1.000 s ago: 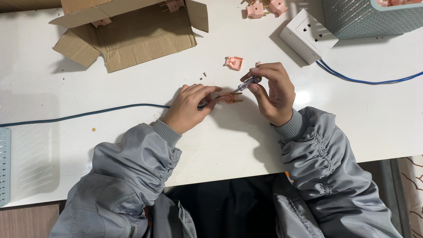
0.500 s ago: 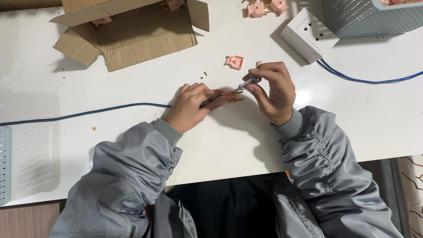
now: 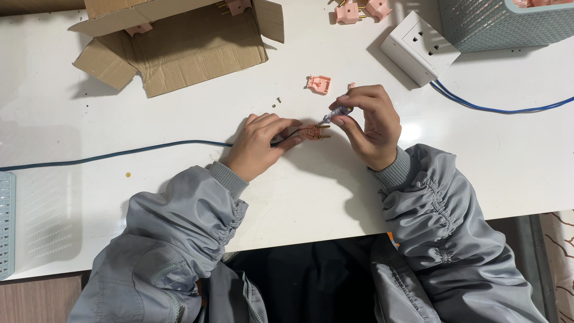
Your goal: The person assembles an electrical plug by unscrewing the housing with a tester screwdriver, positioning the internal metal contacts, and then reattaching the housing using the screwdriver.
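The left hand (image 3: 258, 145) lies palm down on the white table (image 3: 299, 197), fingers stretched toward the right and pressed together on the pink plug (image 3: 314, 132), pinning it and the end of the dark cable (image 3: 119, 153) to the tabletop. The forearm, in a grey sleeve, runs up from the lower left.

The right hand (image 3: 368, 122) stands more upright, wrist bent, knuckles toward the camera. Its thumb and fingers are curled tight around a small screwdriver (image 3: 336, 112), which slants down to the left with its tip at the plug. The two hands sit close, the plug between them near the table's middle.

The cable runs left from the plug across the table to the left edge. Just above the hands lies a loose pink cover (image 3: 319, 84), with tiny screws (image 3: 278, 100) beside it. Further back sit an open cardboard box (image 3: 179, 48), a white socket (image 3: 420, 48) with a blue lead (image 3: 496, 109), a teal basket (image 3: 502, 24), and more pink plugs (image 3: 359, 9).
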